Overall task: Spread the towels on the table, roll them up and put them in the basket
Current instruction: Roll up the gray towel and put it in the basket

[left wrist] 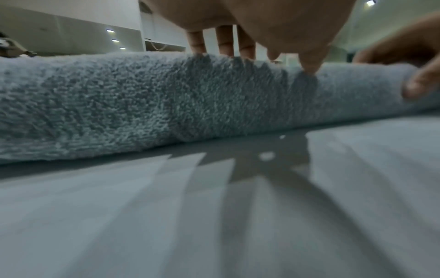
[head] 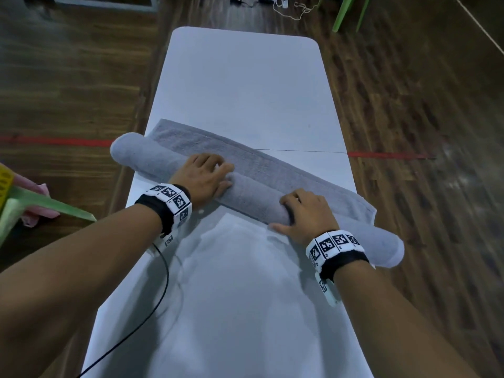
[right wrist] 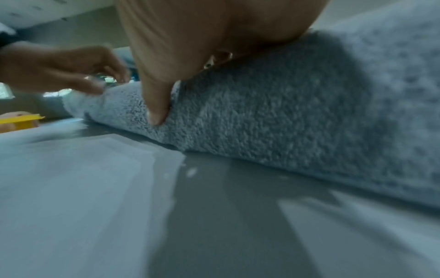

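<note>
**Grey towel nearly rolled up, both hands on the roll**

Grey terry towel (head: 253, 197) lies slantwise across the middle of a white table (head: 245, 77), most of it wound into a thick roll. The roll's left end juts past the table's left edge; its right end hangs over the right edge, nearer the person. A flat strip of towel not yet rolled lies just beyond the roll, toward the far end.

At far left, off the table, part of a green and yellow object (head: 16, 203) shows with pink cloth (head: 38, 211) beside it; what it is cannot be told.

The left hand (head: 203, 178) rests on top of the roll left of its middle, fingers reaching over the far side and pressing in, thumb on the near side. A black cable (head: 161, 274) trails from that wrist across the table.

The right hand (head: 305, 211) grips the roll further right, fingers curled over the top, thumb pressed into the near side low by the tabletop.

Both wrists wear bands (head: 335, 245) with black-and-white square markers.
</note>
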